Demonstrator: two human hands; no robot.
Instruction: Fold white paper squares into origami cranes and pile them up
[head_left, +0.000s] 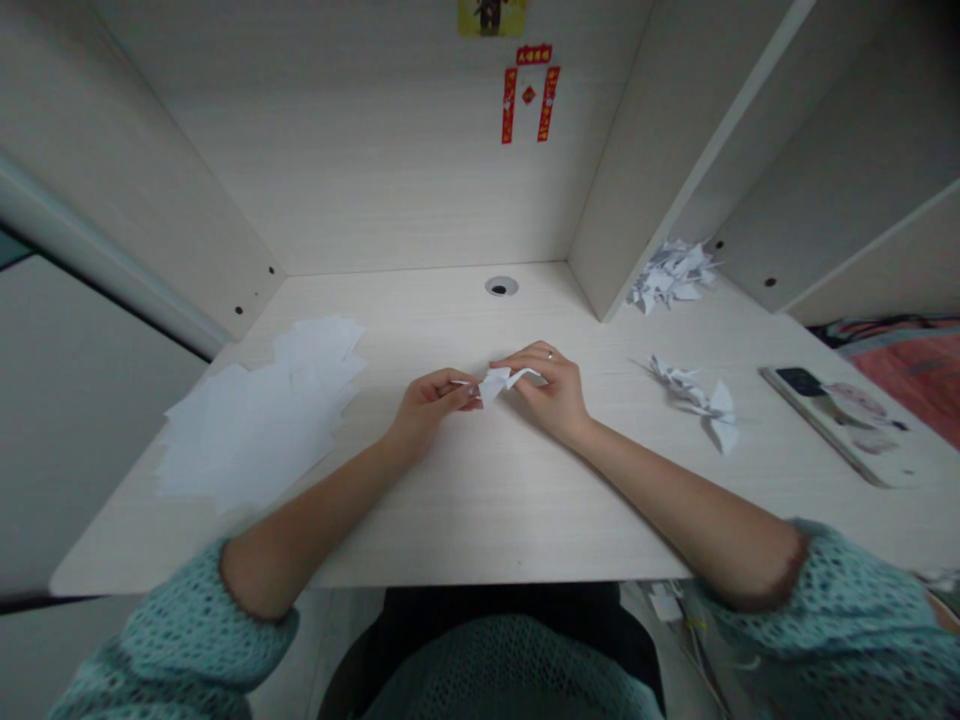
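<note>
Over the middle of the desk a small white origami crane [495, 384] is held between my two hands. The fingers of my left hand [435, 398] pinch its left end. My right hand [551, 390], with a ring on one finger, grips the other side, and a thin curved paper point sticks out over its fingers. To the left lies a spread of white paper sheets [259, 420], overlapping one another. Several folded paper cranes [694, 395] rest on the desk to the right of my right hand.
A pile of folded white paper [673, 275] sits behind the upright divider [637, 200] at the back right. A phone [840, 425] lies at the right. The desk has a round cable hole [502, 287] near the back panel, where red paper decorations [529, 95] are stuck.
</note>
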